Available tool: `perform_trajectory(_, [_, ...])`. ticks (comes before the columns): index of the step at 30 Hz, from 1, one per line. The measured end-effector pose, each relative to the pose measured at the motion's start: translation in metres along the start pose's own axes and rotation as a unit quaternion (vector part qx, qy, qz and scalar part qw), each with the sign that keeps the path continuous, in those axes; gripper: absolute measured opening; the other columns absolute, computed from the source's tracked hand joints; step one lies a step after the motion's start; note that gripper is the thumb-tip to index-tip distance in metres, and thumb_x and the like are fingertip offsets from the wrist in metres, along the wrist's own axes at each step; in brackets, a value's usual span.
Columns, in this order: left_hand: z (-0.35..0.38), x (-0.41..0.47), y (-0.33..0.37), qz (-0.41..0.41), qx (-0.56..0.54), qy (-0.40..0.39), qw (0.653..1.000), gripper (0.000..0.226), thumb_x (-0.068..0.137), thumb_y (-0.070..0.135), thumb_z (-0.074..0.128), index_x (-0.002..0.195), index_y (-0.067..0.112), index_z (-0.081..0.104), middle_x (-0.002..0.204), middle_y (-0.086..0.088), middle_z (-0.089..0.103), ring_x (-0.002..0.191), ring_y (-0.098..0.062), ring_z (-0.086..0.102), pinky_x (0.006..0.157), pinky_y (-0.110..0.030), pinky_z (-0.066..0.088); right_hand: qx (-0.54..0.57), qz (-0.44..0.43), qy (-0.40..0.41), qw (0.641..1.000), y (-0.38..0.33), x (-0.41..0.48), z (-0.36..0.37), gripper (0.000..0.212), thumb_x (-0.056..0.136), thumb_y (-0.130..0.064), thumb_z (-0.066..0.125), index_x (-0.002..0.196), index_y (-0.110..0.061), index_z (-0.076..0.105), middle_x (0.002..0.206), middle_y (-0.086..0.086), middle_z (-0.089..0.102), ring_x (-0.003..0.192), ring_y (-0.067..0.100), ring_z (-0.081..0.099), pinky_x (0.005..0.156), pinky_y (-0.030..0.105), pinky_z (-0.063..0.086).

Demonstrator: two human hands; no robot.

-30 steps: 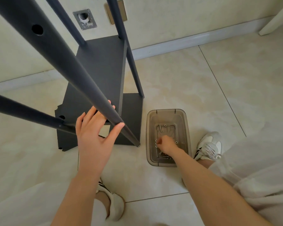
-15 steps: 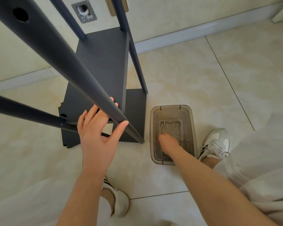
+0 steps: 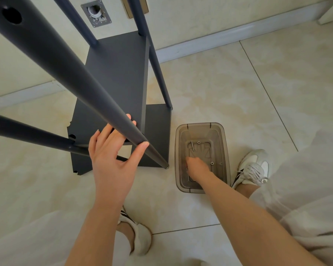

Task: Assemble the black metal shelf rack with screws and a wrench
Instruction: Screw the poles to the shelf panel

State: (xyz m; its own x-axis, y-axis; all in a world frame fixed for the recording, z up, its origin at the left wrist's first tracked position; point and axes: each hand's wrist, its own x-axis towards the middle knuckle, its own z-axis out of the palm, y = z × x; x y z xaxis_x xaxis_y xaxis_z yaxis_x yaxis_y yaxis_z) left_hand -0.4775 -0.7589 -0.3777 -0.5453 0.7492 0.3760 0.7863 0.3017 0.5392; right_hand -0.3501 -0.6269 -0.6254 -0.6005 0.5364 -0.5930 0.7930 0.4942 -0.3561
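Black leg [image 3: 75, 73] gripped, right hand [image 3: 197, 167] in tub [image 3: 199, 124]

Black rack [image 3: 115, 73], smoky translucent bin [image 3: 225, 150], cream marbled floor tiles [image 3: 219, 93].

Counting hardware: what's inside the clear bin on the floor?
A bolt and some small washers or nuts lie loose in the bin. The right hand reaches in, covering the near part; anything it holds is hidden. Left hand grips the rack post.
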Motion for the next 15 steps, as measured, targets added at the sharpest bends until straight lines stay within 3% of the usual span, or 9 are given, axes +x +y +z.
perform_trajectory(3, [-0.0008, 0.0005, 0.0007, -0.003, 0.003, -0.009, 1.0, 0.037, 0.087, 0.035, 0.069, 0.122, 0.031, 0.06, 0.134, 0.015, 0.054, 0.132, -0.008, 0.046, 0.118, -0.051, 0.027, 0.011, 0.01, -0.023, 1.0, -0.0009, 0.0026, -0.0036, 0.026, 0.095, 0.001, 0.048, 0.117, -0.006, 0.058, 0.114, 0.016, 0.062, 0.101, 0.032, 0.061, 0.074, 0.034, 0.046])
perform_trajectory(8, [-0.0015, 0.0008, 0.002, -0.009, 0.002, -0.013, 1.0, 0.037, 0.088, 0.036, 0.07, 0.123, 0.032, 0.059, 0.135, 0.016, 0.052, 0.132, -0.006, 0.044, 0.12, -0.048, 0.025, 0.006, 0.014, -0.037, 0.999, -0.0022, 0.0031, -0.0037, 0.027, 0.094, 0.004, 0.048, 0.117, -0.005, 0.059, 0.114, 0.017, 0.062, 0.101, 0.033, 0.062, 0.077, 0.035, 0.048])
perform_trajectory(15, [-0.0005, -0.0005, 0.001, -0.006, 0.002, -0.004, 1.0, 0.041, 0.088, 0.04, 0.066, 0.125, 0.022, 0.065, 0.135, 0.015, 0.053, 0.132, 0.018, 0.029, 0.115, -0.057, 0.03, -0.023, -0.003, -0.014, 1.0, -0.0059, -0.0029, -0.0014, 0.03, 0.092, 0.003, 0.054, 0.121, -0.004, 0.058, 0.114, 0.017, 0.061, 0.101, 0.032, 0.062, 0.084, 0.038, 0.051])
